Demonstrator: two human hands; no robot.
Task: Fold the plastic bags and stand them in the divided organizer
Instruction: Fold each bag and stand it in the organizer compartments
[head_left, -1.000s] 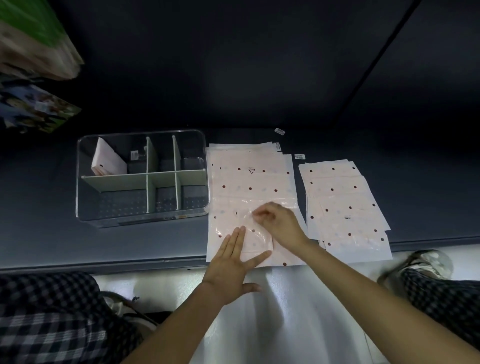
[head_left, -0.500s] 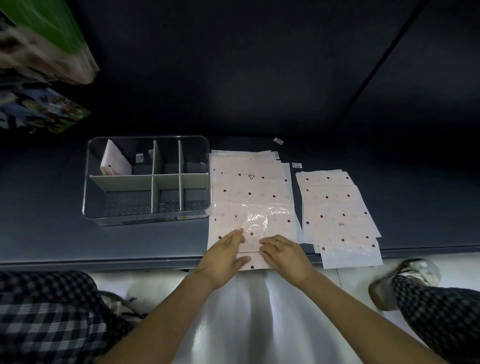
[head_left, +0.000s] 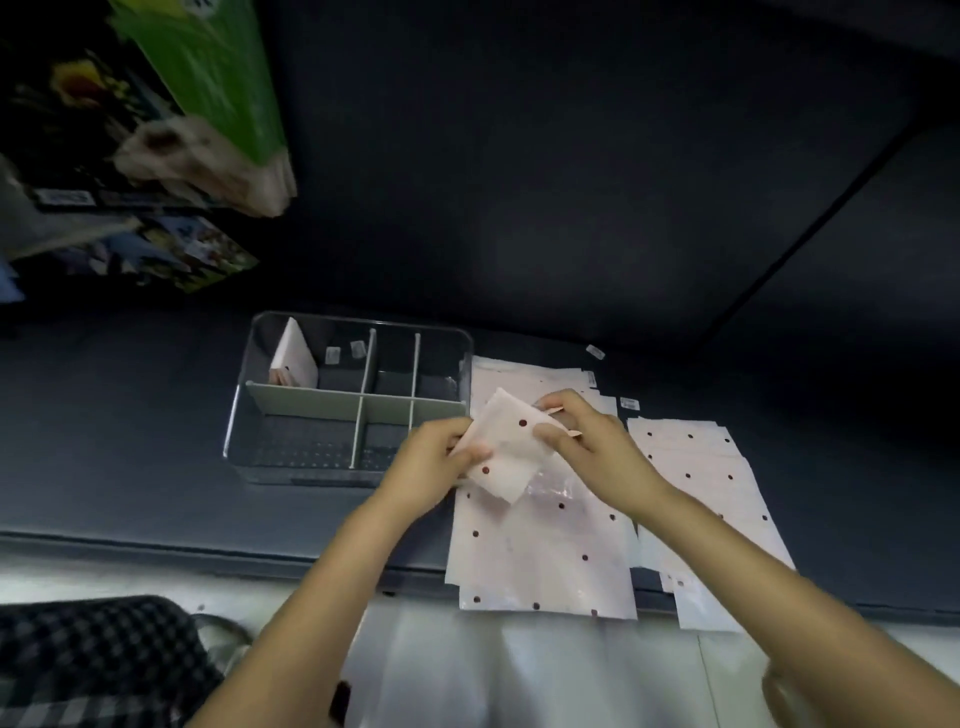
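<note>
Both hands hold one folded bag (head_left: 506, 447) lifted above the pile (head_left: 540, 551), just right of the organizer (head_left: 358, 397). The left hand (head_left: 434, 460) pinches the bag's edge at 9 o'clock, thumb on top and fingers curled beneath. The right hand (head_left: 587, 441) grips the edge at 2 o'clock, its fingers curled over the top and its thumb pressed onto the bag's face. The bag is pale pink with dark red dots and hangs tilted, one corner pointing down toward 6 o'clock. Beneath it the pile of flat dotted bags lies on the dark surface (head_left: 130, 441), its near end overhanging the front edge; a clear crinkled patch shows on the pile just under the right wrist. A second pile (head_left: 701, 467) lies at 3 o'clock of the first, partly covered by the right forearm. The organizer stands at 9 o'clock of the hands, clear-walled, with pale dividers making six compartments. A folded bag (head_left: 293, 358) already stands tilted in the far left compartment, at 10 o'clock inside the box. The other compartments hold no bags that can be made out. Coloured packages (head_left: 171, 119) hang blurred at 11 o'clock of the view. A checked trouser leg (head_left: 93, 660) shows at 7 o'clock.
</note>
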